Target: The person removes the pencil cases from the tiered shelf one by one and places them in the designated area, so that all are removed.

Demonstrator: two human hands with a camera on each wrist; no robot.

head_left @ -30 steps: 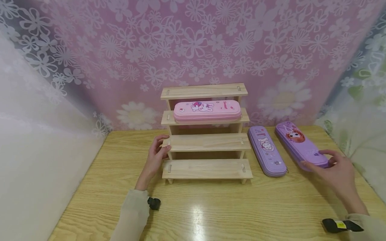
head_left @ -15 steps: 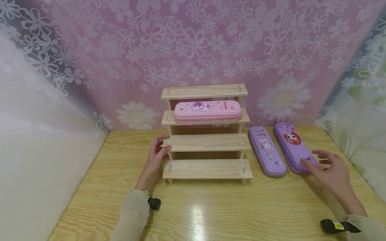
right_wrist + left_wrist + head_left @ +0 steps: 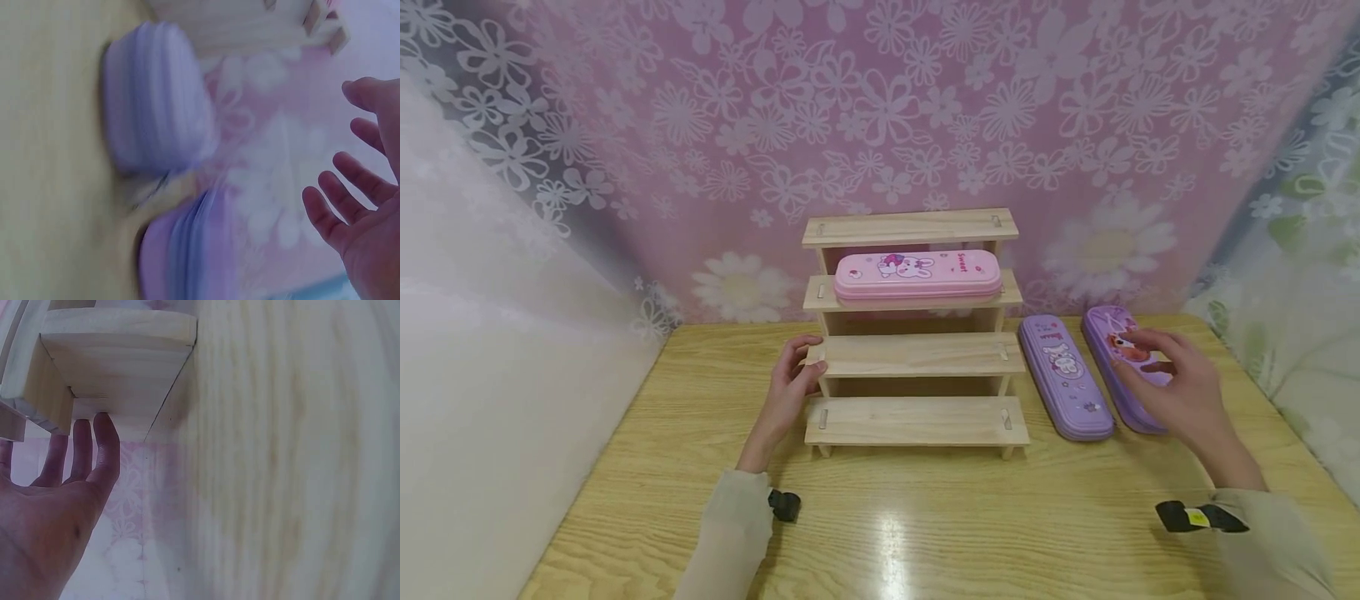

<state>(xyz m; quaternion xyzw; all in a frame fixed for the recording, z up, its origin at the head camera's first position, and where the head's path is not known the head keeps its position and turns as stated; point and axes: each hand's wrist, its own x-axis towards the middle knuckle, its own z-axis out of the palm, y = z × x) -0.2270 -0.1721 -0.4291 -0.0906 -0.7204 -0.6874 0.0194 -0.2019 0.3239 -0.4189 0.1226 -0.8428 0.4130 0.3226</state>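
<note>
A stepped wooden display shelf (image 3: 913,354) stands mid-table, with a pink bunny-print pencil case (image 3: 917,275) lying on its second tier from the top. My left hand (image 3: 792,377) grips the shelf's left end at the third tier, thumb on the board; in the left wrist view its fingers (image 3: 106,447) reach the side panel. To the right of the shelf lie two purple pencil cases side by side: one with a white bunny (image 3: 1063,375), one with a red-haired figure (image 3: 1112,342). Over the latter hovers my right hand (image 3: 1183,387), holding nothing, fingers spread and apart from the case.
A wood-grain table (image 3: 880,517) carries everything. Behind it hangs a pink curtain with white flowers (image 3: 880,108), close to the shelf's back. Pale sheets flank both sides, the left one (image 3: 512,350) running along the table edge.
My right hand shifted the red-haired-figure case left beside the bunny case and let go. It then rose and moved left over it. The left hand has stayed on the shelf.
</note>
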